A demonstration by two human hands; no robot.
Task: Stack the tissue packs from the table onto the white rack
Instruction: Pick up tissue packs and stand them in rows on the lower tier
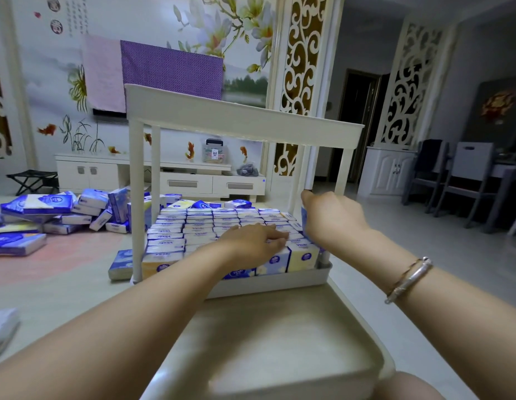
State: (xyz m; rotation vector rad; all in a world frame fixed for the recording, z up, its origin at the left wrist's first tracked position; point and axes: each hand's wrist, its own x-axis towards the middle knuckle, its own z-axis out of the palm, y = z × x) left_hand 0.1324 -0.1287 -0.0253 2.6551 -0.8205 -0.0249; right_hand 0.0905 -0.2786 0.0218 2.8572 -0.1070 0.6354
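The white rack [242, 116] stands on the table [280, 327]. Rows of tissue packs [199, 226] fill its lower tray; loose packs [49, 215] lie left of it. The left hand [251, 241] presses flat on the rows, fingers straight. At the rack's right side, the right hand [332, 217] grips a blue pack [304, 223].

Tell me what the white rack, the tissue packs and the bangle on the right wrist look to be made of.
White rack: probably moulded plastic, going by its smooth, even off-white surface and rounded edges; painted metal cannot be ruled out.
Tissue packs: thin glossy plastic film with blue and white print, over soft contents.
Bangle: looks like metal, silver-toned with a bright sheen.
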